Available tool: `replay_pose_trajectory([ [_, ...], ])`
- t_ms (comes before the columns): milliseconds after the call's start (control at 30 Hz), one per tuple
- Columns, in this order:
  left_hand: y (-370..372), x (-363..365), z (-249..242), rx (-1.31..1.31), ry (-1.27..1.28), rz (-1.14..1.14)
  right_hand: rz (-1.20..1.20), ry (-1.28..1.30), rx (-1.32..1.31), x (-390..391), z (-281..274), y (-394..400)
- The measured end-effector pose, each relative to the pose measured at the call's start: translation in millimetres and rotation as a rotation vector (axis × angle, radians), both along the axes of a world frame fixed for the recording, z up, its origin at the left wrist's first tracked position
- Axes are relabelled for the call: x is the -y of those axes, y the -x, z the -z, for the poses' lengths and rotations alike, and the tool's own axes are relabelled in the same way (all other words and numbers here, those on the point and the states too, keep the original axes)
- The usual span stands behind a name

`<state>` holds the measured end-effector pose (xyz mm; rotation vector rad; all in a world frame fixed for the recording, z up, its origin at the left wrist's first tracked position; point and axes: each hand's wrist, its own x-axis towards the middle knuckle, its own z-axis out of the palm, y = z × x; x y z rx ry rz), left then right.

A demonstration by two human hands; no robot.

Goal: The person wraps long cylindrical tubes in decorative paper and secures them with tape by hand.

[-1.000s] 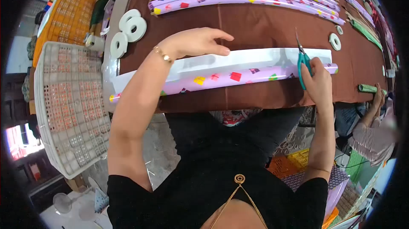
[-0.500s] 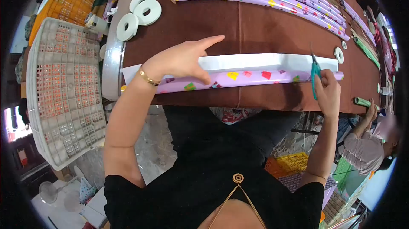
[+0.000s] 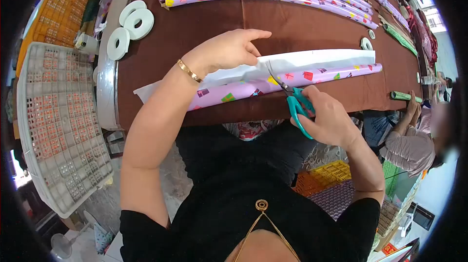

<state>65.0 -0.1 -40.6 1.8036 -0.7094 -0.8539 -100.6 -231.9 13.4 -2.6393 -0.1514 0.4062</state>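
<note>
A roll of lilac wrapping paper point(image 3: 229, 93) printed with gift boxes lies across the table, its white underside point(image 3: 331, 58) turned up along the far edge. My left hand point(image 3: 229, 52) is over the white strip, index finger stretched out to the right. Its thumb and another finger come together at the paper's edge; whatever is between them is hidden. My right hand point(image 3: 329, 115) holds teal-handled scissors point(image 3: 295, 106) by the loops. Their blades lie over the roll, slightly parted, with the tips close to my left fingertips.
More lilac rolls point(image 3: 273, 1) lie at the back of the brown-covered table point(image 3: 195, 18). White tape rolls point(image 3: 139, 24) sit at the left, and another tape roll point(image 3: 366, 44) at the right. A plastic crate point(image 3: 63, 125) stands left. A co-worker point(image 3: 407, 147) handles a green roll point(image 3: 400, 96) at the right.
My right hand has brought the scissors left from the roll's right end to near my left hand. My left thumb has drawn in toward the fingers. The view has shifted slightly.
</note>
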Motion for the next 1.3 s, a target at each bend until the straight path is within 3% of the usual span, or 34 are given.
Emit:
replay_pose_trajectory([
  [167,-1.7,-4.6,12.4,-0.173,0.096,-0.048,-0.038,0.016,-0.100,-10.4,-6.6,0.5],
  [567,0.9,-7.7,5.5,-0.228,0.132,-0.043,0.006,0.039,-0.078,-21.1,-6.7,-3.3],
  [1300,-0.2,-8.5,4.2,-0.158,0.078,-0.010,0.061,-0.142,0.030,-18.8,19.9,-0.4],
])
